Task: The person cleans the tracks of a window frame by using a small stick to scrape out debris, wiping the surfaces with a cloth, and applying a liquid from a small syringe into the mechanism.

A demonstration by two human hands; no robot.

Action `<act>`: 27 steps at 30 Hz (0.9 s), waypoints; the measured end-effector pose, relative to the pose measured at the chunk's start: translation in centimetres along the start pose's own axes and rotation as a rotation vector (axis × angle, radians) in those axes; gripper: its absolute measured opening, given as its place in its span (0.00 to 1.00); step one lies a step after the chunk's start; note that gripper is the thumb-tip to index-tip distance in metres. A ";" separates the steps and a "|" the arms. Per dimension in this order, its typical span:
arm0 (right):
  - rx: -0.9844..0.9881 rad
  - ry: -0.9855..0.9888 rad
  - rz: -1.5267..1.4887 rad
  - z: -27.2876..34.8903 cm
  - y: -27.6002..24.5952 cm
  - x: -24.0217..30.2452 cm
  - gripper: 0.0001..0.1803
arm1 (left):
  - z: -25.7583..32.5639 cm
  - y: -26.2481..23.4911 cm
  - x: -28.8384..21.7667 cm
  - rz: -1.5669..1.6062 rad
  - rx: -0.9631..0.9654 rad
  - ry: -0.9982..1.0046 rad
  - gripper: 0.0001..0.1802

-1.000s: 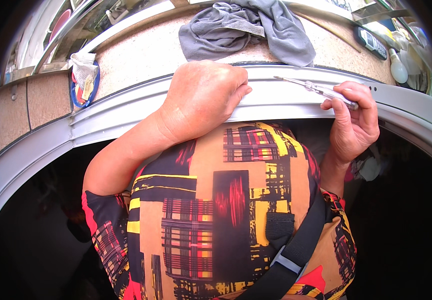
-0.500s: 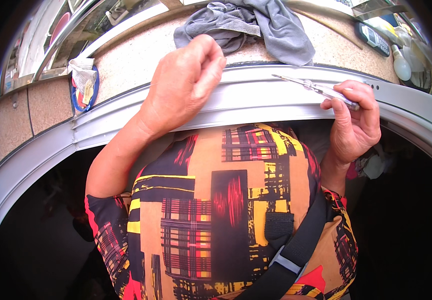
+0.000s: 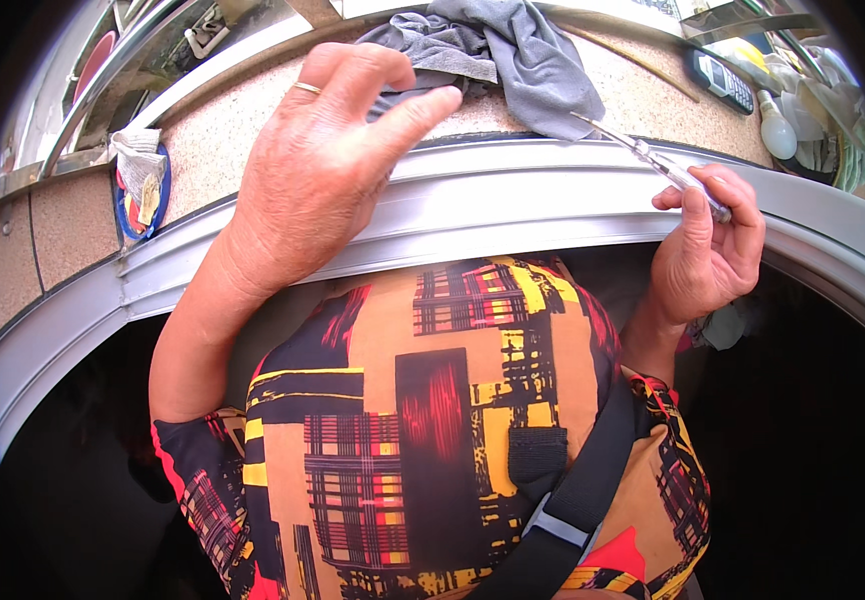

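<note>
My right hand [image 3: 705, 248] grips a slim screwdriver [image 3: 661, 165] with a clear handle. Its thin metal tip points up and left, near the lower end of a grey cloth [image 3: 545, 68]. Over the left part of the white frame [image 3: 523, 195] hovers my left hand [image 3: 313, 165], a ring on one finger. Its thumb stretches away from the bent fingers, and nothing shows between them. Some of its fingertips are hidden behind the hand. The crumpled cloth lies on the speckled ledge beyond this hand.
A white light bulb [image 3: 778, 128] and a dark handset with keys [image 3: 725, 80] lie at the far right, beside plastic bags [image 3: 825, 85]. A thin stick [image 3: 638, 62] rests behind the cloth. At the left stands a blue-rimmed holder [image 3: 165, 190] with white cloth in it.
My left hand has gone from closed to open, its thumb now apart from the fingers. The screwdriver in my right hand has tilted, its tip rising and shifting right. The whole view has shifted slightly.
</note>
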State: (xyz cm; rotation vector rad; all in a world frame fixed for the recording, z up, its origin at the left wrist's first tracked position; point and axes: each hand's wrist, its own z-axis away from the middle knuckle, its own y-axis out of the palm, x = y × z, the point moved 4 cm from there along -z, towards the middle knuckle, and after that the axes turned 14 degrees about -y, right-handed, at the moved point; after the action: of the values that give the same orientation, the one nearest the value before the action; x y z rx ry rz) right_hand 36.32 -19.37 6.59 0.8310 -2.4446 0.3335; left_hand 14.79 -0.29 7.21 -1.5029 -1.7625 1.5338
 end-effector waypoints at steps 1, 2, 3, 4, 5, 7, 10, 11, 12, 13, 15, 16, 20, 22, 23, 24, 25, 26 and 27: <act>0.000 -0.017 0.028 -0.3 -0.2 -0.2 0.12 | -0.3 0.7 -1.5 -0.026 0.036 0.115 0.29; 0.004 -0.018 0.038 -0.6 -0.2 -0.1 0.12 | -0.3 1.9 -2.5 -0.051 0.068 0.181 0.28; -0.008 -0.020 0.051 -0.3 -0.3 0.0 0.13 | -0.6 2.7 -3.4 -0.017 0.112 0.213 0.27; -0.019 -0.020 0.061 -0.2 -0.4 0.0 0.13 | -0.8 3.3 -4.1 0.017 0.157 0.242 0.26; -0.026 -0.024 0.081 0.0 -0.4 0.0 0.13 | -1.0 4.0 -4.5 0.019 0.180 0.260 0.25; -0.039 -0.030 0.084 0.2 -0.4 0.2 0.13 | -1.5 4.7 -5.0 0.038 0.210 0.271 0.26; -0.041 -0.045 0.087 0.2 0.0 0.4 0.14 | -1.9 5.1 -5.3 0.056 0.251 0.259 0.25; -0.040 -0.056 0.102 0.2 0.2 0.6 0.14 | -2.1 5.2 -5.6 0.058 0.276 0.248 0.24; -0.039 -0.064 0.115 0.2 0.3 0.7 0.14 | -2.2 5.1 -5.8 0.059 0.302 0.235 0.24; -0.024 -0.073 0.138 0.3 0.2 0.8 0.14 | -2.4 5.0 -5.9 0.061 0.320 0.235 0.24; 0.010 -0.095 0.179 0.3 0.2 0.9 0.14 | -2.7 4.8 -6.0 0.064 0.352 0.230 0.24; 0.021 -0.108 0.179 0.4 0.2 0.9 0.13 | -2.7 4.8 -5.9 0.073 0.343 0.229 0.25; 0.035 -0.115 0.170 0.2 0.3 0.7 0.12 | -2.6 3.9 -5.4 0.180 0.262 0.215 0.27; 0.017 -0.108 0.179 0.3 0.0 0.8 0.12 | -2.9 2.4 -4.7 0.271 0.192 0.166 0.26; 0.012 -0.110 0.183 0.4 0.0 0.7 0.12 | -3.0 1.4 -3.8 0.314 0.148 0.112 0.25; 0.016 -0.116 0.165 0.4 0.2 0.5 0.12 | -2.5 0.4 -2.7 0.346 0.094 0.039 0.23; 0.012 -0.107 0.169 0.4 0.3 0.3 0.13 | -2.1 -0.3 -1.3 0.368 0.029 -0.054 0.18; 0.009 -0.098 0.172 0.5 0.3 0.3 0.13 | -1.5 -1.1 0.1 0.388 -0.039 -0.147 0.13; 0.011 -0.083 0.153 0.4 0.8 0.3 0.14 | -0.8 -2.2 1.5 0.304 -0.093 -0.165 0.09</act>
State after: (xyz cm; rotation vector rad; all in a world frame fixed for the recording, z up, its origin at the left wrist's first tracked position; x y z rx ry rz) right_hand 35.49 -19.07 6.38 0.6760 -2.5930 0.3755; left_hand 13.79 1.77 8.89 -1.8048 -1.7783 1.7883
